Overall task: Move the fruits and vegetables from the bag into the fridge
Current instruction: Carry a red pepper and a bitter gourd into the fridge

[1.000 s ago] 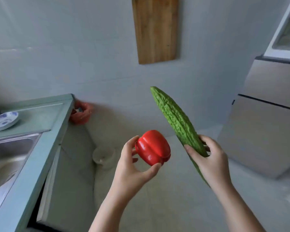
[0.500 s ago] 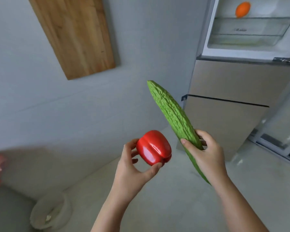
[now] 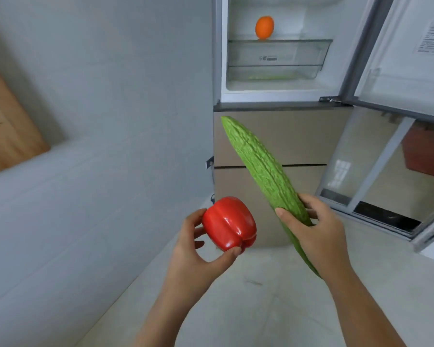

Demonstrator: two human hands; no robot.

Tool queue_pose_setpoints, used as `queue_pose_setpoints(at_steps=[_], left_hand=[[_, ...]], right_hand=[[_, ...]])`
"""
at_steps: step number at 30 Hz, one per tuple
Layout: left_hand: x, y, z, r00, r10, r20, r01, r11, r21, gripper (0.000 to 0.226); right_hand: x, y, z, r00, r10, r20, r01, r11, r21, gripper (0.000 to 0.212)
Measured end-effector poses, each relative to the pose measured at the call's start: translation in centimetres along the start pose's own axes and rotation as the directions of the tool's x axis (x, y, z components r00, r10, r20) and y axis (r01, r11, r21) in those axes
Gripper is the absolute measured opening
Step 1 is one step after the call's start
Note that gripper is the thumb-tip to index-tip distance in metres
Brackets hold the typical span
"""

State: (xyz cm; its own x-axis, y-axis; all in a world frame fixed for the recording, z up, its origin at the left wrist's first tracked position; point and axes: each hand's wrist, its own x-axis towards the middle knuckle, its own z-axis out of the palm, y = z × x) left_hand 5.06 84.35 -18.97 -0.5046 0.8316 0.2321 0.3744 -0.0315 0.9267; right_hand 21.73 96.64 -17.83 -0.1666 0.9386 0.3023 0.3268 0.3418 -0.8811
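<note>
My left hand grips a shiny red bell pepper between thumb and fingers at centre frame. A long bumpy green bitter gourd is held near its lower end by my right hand, its tip pointing up and left. Ahead stands the fridge with its upper compartment open. An orange rests on a shelf inside, above a clear drawer. The bag is out of view.
The open fridge door swings out at the upper right. Two closed beige lower drawers sit behind the gourd. A grey tiled wall fills the left, with a wooden board hanging at the left edge. Pale floor lies below.
The view has swung right, from the sink counter to the open fridge, which now stands closer and more central. Both hands keep the same grips on pepper and gourd.
</note>
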Motion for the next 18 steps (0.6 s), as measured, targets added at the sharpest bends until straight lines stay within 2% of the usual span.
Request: queue_pose_setpoints(at_steps=[7, 11, 18], left_hand=[[11.9, 1.5, 8.8, 0.995, 0.078, 0.06, -0.079, 0.997, 0.015, 0.075], [17.7, 2.6, 12.9, 0.99, 0.137, 0.046, -0.138, 0.99, 0.033, 0.074], [25.3, 1.8, 14.9, 0.986, 0.169, 0.005, -0.168, 0.982, 0.088, 0.071]], right_hand=[[12.6, 4.2, -2.9, 0.998, -0.029, -0.051, 0.025, 0.996, -0.08, 0.036], [19.4, 5.9, -4.5, 0.999, -0.019, -0.038, 0.016, 0.997, -0.08, 0.044], [27.4, 7.0, -2.8, 0.999, -0.042, -0.016, 0.041, 0.997, -0.069, 0.042]])
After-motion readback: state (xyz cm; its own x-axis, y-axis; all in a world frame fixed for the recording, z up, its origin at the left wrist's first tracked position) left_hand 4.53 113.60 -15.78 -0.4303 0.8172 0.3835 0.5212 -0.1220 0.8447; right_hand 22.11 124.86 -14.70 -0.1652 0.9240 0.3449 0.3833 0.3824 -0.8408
